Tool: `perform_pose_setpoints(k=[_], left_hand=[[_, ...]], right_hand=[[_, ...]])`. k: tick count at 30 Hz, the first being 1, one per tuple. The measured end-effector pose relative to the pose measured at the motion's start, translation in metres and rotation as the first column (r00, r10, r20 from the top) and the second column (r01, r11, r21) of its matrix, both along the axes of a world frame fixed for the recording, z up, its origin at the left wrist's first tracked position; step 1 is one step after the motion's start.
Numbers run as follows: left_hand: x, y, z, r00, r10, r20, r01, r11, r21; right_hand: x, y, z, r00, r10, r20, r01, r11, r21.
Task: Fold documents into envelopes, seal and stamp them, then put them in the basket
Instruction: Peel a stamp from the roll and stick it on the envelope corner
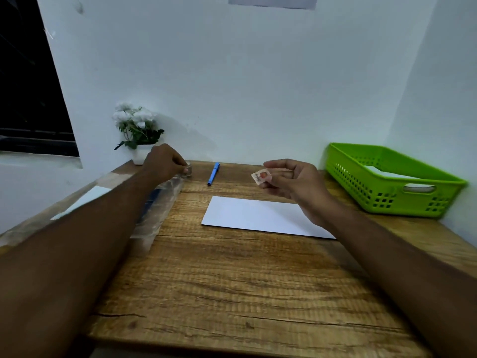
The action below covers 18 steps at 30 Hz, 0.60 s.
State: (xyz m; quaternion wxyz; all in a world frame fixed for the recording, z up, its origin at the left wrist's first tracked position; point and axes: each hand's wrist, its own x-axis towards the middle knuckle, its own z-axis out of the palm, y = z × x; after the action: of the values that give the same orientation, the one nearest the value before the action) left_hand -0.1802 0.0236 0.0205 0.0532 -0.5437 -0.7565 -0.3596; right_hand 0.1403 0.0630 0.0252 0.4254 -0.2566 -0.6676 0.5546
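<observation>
A white envelope [260,217] lies flat on the wooden table [232,280], right of centre. Above its far edge my right hand [291,180] pinches a small stamp [261,176] with a reddish picture between thumb and fingers. My left hand [165,162] reaches to the table's back left, its fingers closed on a small clear object [188,170] at the end of a clear plastic packet [160,205]; what the object is cannot be made out. At the right edge stands a green plastic basket [387,200] with white paper inside.
A blue pen [213,173] lies at the back of the table between my hands. A white pot of white flowers [135,130] stands in the back left corner. White paper [82,202] lies at the far left edge. Walls close in behind and to the right.
</observation>
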Motion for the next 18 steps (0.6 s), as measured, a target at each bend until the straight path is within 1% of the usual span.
perform_pose_setpoints(k=[6,11,15,16,18], left_hand=[[0.0,0.012,-0.013,0.999,0.032,-0.007,-0.032,0.999,0.042],[0.001,0.015,-0.016,0.996,0.08,-0.034,-0.079,0.996,0.035],[0.005,0.013,-0.017,0.982,0.159,-0.099,-0.157,0.987,0.025],[0.006,0.012,-0.018,0.974,0.18,-0.136,-0.178,0.984,0.026],[0.009,0.012,-0.017,0.94,0.209,-0.271,-0.202,0.978,0.051]], right_hand=[[-0.001,0.003,-0.001,1.0,0.017,-0.002,-0.017,0.998,-0.054],[-0.001,0.006,-0.001,1.0,0.019,-0.003,-0.019,0.998,-0.064],[-0.001,0.005,-0.002,1.0,0.013,-0.01,-0.014,0.998,-0.065],[0.0,0.005,-0.001,1.0,0.014,-0.012,-0.015,0.998,-0.063],[0.001,0.005,0.001,1.0,0.017,-0.01,-0.018,0.998,-0.052]])
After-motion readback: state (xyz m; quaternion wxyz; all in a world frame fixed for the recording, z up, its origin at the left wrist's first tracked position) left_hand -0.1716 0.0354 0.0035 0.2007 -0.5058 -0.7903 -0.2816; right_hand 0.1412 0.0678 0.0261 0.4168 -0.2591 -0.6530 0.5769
